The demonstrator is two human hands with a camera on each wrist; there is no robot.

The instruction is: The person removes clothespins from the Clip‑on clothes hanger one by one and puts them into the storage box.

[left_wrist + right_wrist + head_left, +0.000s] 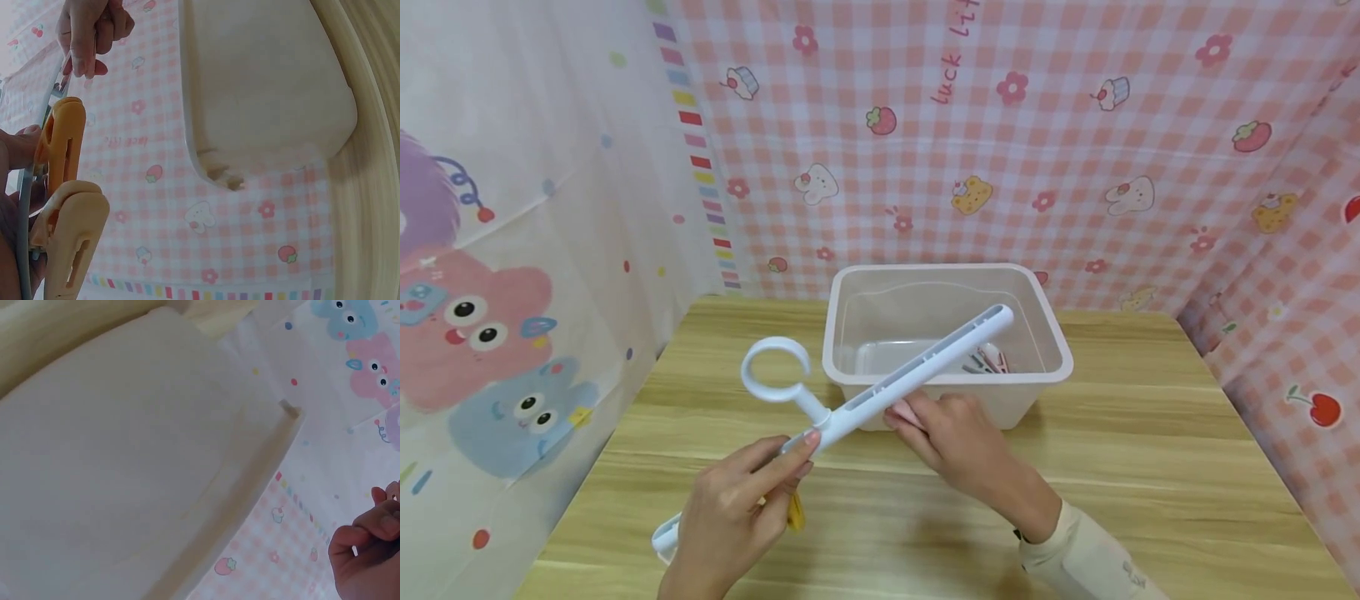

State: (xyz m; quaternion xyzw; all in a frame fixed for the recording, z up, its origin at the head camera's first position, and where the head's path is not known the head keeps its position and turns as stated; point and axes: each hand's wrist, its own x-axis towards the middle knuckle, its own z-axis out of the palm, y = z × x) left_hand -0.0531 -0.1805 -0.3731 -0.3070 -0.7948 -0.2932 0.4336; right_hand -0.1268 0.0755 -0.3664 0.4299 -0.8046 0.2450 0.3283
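A white plastic hanger (917, 371) with a round hook slants up to the right above the table. My left hand (737, 504) grips its bar left of the hook. Below that grip hangs an orange-yellow clothespin (65, 144), and a beige clothespin (72, 244) is on the same bar in the left wrist view. My right hand (966, 442) pinches a pink clothespin (912, 408) close under the right half of the bar. Fingers hide most of the pink clothespin, so whether it bites the bar cannot be told.
Behind the hanger stands a whitish plastic bin (1052, 346) on the wooden table (1150, 467). Several clothespins (988, 360) lie inside it at the right. Pink checked cloth (910, 167) hangs at the back, and a white printed cloth (602, 275) at the left.
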